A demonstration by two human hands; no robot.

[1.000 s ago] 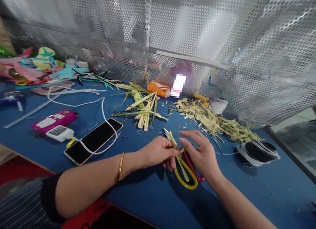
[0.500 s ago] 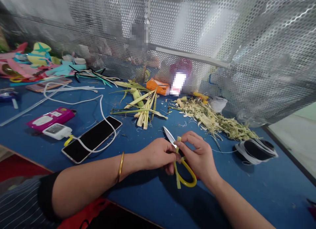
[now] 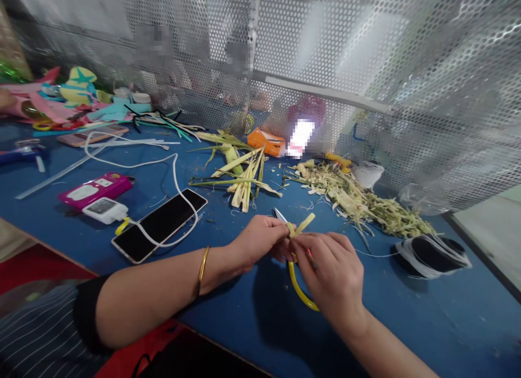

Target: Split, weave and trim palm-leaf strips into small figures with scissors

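A narrow pale-green leaf strip (image 3: pixel 305 222) is pinched between my two hands, with one loose end pointing up to the right. My left hand (image 3: pixel 260 239), a gold bangle on its wrist, grips the strip between thumb and fingertips. Closed around the lower part of the strip, my right hand (image 3: pixel 331 269) touches the left fingertips. Scissors with yellow handles (image 3: pixel 300 291) lie under the hands. Their silver blade tip shows beyond the left fingers, and the rest is mostly covered. Whether any finger touches the scissors, I cannot tell.
Ahead are a bundle of cut leaf stalks (image 3: pixel 244 185) and an orange packet (image 3: pixel 266 143). A heap of shredded leaf (image 3: pixel 350 193) and a black thread spool (image 3: pixel 433 256) sit right. Leftward are a phone (image 3: pixel 158 226), white cable (image 3: pixel 176 171) and magenta device (image 3: pixel 97 190).
The strip, upright and straight before, is now bent over with its end pointing up right. My right hand has turned and moved closer to the left fingertips, covering more of the scissors.
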